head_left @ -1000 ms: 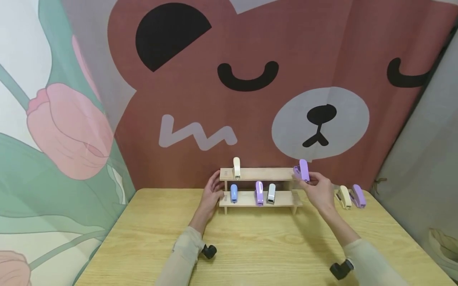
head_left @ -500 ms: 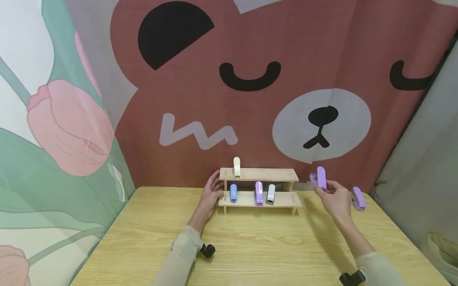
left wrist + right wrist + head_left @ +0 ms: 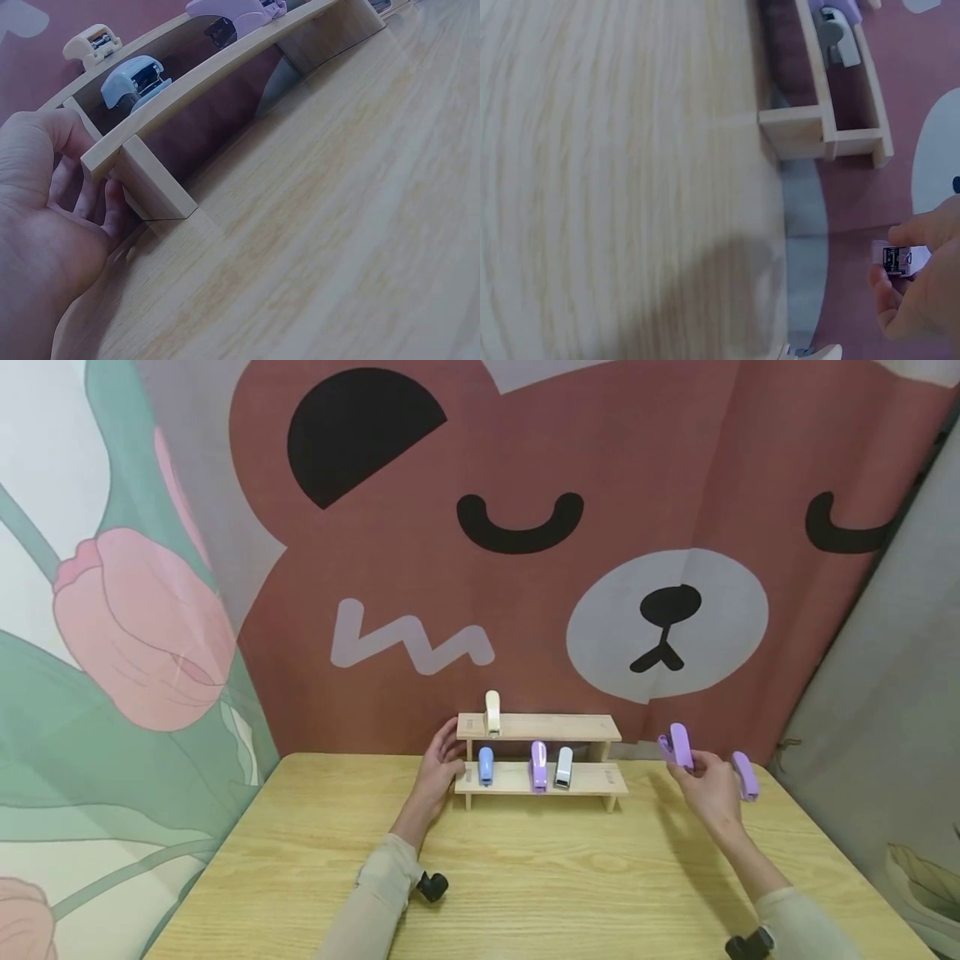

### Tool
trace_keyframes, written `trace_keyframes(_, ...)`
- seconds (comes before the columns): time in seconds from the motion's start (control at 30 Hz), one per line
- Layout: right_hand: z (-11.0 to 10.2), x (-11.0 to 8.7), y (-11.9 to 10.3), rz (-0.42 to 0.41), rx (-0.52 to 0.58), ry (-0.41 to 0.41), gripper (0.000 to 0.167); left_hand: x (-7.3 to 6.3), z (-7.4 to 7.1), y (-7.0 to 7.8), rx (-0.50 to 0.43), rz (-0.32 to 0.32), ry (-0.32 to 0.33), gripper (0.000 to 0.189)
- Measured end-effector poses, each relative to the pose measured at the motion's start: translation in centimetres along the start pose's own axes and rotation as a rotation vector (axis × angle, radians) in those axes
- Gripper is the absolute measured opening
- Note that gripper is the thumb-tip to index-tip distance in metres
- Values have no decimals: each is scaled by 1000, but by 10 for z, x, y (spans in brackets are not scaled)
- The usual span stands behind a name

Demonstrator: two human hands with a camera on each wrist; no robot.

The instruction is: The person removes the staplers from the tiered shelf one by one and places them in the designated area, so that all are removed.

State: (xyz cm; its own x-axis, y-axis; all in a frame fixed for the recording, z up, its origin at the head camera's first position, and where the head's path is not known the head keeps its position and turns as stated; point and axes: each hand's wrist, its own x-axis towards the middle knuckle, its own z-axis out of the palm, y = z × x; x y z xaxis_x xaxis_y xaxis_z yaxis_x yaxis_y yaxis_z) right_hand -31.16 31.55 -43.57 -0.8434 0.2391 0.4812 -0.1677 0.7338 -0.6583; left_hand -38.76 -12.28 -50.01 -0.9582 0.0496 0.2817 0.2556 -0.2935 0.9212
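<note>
A two-tier wooden shelf (image 3: 572,727) stands at the table's back. My left hand (image 3: 435,775) grips its left end, thumb at the lower tier's edge. My right hand (image 3: 712,793) pinches a purple stapler (image 3: 680,746), raised to the right of the shelf. On the top tier stands a cream stapler (image 3: 492,712). The lower tier bears a blue stapler (image 3: 486,767), a second purple stapler (image 3: 538,767) and a white stapler (image 3: 563,767). In the right wrist view, the thumb and fingers close around the held stapler (image 3: 898,259).
A third purple stapler (image 3: 746,777) lies on the table right of my right hand. Part of a cream object (image 3: 826,352) shows at the right wrist view's bottom edge. The wooden table (image 3: 540,868) ends at a brown bear-print curtain (image 3: 390,710) behind the shelf.
My right hand has carried the purple stapler rightward and slightly down, away from the top tier's right end. It now hides the cream stapler on the table. The left hand stays on the shelf.
</note>
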Motion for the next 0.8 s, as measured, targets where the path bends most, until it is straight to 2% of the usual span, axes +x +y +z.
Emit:
trace_keyframes(0.1, 2, 1, 7, -33, -20, -15, 33, 0, 0, 1, -2, -5, 1, 98)
trace_keyframes(0.2, 4, 0, 13, -32, -38, -47, 29, -1, -1, 1, 3, -10, 2, 98)
trace_keyframes(0.43, 7, -3, 24, 27, -65, -116, 35, 1, 0, 1, 3, -22, 11, 99)
trace_keyframes(0.8, 10, -6, 36, 62, -102, -118, 44, 0, 1, 2, 9, -22, 20, 99)
